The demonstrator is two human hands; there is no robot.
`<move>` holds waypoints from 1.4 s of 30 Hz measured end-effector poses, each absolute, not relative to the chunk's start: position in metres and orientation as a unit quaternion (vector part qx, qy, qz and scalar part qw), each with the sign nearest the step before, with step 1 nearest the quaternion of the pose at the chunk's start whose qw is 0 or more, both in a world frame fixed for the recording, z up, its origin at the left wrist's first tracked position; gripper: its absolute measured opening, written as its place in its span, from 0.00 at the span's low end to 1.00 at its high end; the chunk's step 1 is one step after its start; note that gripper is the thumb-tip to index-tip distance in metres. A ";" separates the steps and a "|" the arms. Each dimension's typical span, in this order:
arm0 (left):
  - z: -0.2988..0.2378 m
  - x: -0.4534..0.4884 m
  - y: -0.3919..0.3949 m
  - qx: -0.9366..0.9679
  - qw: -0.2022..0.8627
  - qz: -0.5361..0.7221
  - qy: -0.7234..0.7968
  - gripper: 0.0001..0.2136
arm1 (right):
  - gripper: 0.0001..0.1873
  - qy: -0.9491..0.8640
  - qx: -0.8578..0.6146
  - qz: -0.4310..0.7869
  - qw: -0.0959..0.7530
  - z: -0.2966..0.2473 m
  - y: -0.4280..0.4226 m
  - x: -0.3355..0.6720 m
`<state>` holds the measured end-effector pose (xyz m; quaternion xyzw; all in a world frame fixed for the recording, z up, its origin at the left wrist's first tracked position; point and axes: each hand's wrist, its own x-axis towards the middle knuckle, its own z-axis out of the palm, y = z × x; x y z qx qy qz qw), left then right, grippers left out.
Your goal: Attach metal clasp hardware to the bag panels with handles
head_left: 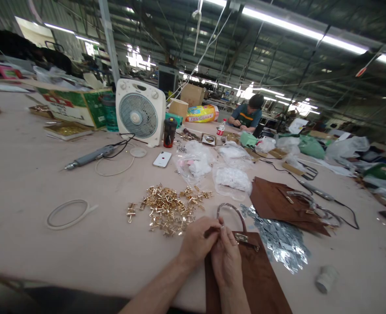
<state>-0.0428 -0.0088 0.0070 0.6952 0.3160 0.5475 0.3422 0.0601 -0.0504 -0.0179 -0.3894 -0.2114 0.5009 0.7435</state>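
Above the brown leather bag panel, my left hand and my right hand meet with fingertips pinched together. Between them is something too small and covered to make out, right at the left end of the curved bag handle. That handle is wrapped in clear film and arches over the panel's top edge. A metal clasp sits on the panel just right of my fingers. To the left lies a heap of gold-coloured metal fittings. On the right, flat silvery metal pieces are spread beside the panel.
Stacked brown panels lie at right, near an electric screwdriver. Another screwdriver, a fan, a phone and a dark bottle stand or lie beyond. Plastic bags are mid-table. A person works opposite.
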 end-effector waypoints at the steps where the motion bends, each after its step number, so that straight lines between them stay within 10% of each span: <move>1: 0.007 -0.043 -0.009 0.696 0.338 0.549 0.316 0.12 | 0.22 -0.212 -0.395 0.495 0.745 -0.018 -0.050 0.059; 14: -0.003 -0.048 -0.001 0.632 0.447 0.533 0.341 0.13 | 0.22 -0.280 -0.482 0.398 0.729 -0.017 -0.051 0.043; 22: -0.004 -0.045 0.000 0.641 0.459 0.514 0.339 0.15 | 0.15 -0.537 -0.586 0.117 0.596 -0.004 -0.066 0.071; 42: -0.005 -0.044 -0.013 0.688 0.460 0.466 0.314 0.19 | 0.12 -0.559 -0.564 0.267 0.546 -0.005 -0.058 0.115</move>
